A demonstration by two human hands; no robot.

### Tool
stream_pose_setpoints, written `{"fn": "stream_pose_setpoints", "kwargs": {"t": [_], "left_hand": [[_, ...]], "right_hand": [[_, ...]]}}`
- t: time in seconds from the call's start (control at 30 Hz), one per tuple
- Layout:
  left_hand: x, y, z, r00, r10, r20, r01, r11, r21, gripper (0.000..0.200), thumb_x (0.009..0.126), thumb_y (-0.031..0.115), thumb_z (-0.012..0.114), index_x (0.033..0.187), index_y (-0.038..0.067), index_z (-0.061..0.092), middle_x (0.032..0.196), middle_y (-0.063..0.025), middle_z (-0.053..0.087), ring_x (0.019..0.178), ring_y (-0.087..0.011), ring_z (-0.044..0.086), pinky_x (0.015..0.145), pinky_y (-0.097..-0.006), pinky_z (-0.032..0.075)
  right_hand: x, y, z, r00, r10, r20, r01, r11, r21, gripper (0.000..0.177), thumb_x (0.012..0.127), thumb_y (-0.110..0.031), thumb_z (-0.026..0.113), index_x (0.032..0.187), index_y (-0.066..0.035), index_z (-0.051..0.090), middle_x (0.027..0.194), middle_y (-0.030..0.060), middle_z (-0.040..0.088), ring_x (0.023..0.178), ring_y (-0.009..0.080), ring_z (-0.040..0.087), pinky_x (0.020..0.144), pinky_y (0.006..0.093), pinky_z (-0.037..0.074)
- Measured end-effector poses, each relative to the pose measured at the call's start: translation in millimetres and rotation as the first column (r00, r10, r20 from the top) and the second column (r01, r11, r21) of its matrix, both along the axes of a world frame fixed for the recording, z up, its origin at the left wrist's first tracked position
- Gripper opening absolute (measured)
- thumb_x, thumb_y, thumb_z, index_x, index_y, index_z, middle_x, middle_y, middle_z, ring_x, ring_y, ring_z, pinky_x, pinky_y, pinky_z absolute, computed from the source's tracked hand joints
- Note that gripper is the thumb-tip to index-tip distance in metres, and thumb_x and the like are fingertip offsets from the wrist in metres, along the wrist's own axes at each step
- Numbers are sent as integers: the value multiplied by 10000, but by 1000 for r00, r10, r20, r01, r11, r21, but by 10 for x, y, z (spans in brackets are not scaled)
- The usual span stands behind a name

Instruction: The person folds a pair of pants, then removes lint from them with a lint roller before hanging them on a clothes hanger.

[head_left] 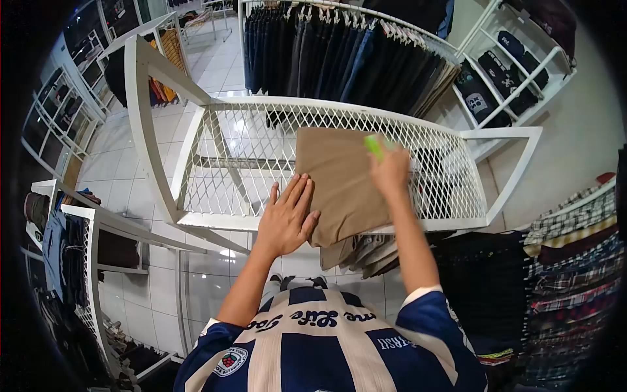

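A folded brown garment (pixel 346 183) lies on the white mesh shelf (pixel 248 176), its near edge reaching over the shelf's front rail. My left hand (pixel 287 219) rests at the garment's left edge with its fingers spread. Over the garment's right side, my right hand (pixel 390 171) is closed round a small bright green object (pixel 374 147); motion blurs the hand, and what the object is cannot be made out.
Behind the shelf stands a rack of dark hanging trousers (pixel 326 55). Caps (pixel 499 72) sit on a rack at the upper right. Plaid shirts (pixel 571 281) hang at the right. Another white rack (pixel 95 261) with clothes stands at the left.
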State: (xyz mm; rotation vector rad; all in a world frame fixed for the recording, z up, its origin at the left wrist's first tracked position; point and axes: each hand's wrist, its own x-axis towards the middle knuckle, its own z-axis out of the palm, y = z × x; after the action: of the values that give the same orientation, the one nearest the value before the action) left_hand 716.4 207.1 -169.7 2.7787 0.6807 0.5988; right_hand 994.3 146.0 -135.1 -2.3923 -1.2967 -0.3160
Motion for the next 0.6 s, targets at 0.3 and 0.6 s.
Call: {"fn": "stream_pose_setpoints", "kwargs": {"t": [0.3, 0.6], "left_hand": [[27, 29, 47, 1000, -17, -12, 17, 1000, -24, 680, 1027, 419, 446, 1561, 9, 346, 1624, -150, 351, 1521, -311, 296, 1220, -575, 210], [16, -15, 51, 998, 10, -56, -12, 999, -44, 678, 1031, 427, 454, 1581, 49, 334, 1638, -132, 335, 1538, -299, 262, 1229, -562, 193]], "right_hand": [[-731, -592, -122, 949, 314, -23, -312, 948, 57, 509, 894, -269, 733, 1378, -142, 640, 1127, 178, 609, 1076, 360, 541, 957, 477, 445], [-1023, -922, -17, 982, 186, -23, -180, 970, 163, 507, 896, -262, 744, 1379, -147, 639, 1184, 177, 587, 1078, 381, 537, 960, 457, 443]]}}
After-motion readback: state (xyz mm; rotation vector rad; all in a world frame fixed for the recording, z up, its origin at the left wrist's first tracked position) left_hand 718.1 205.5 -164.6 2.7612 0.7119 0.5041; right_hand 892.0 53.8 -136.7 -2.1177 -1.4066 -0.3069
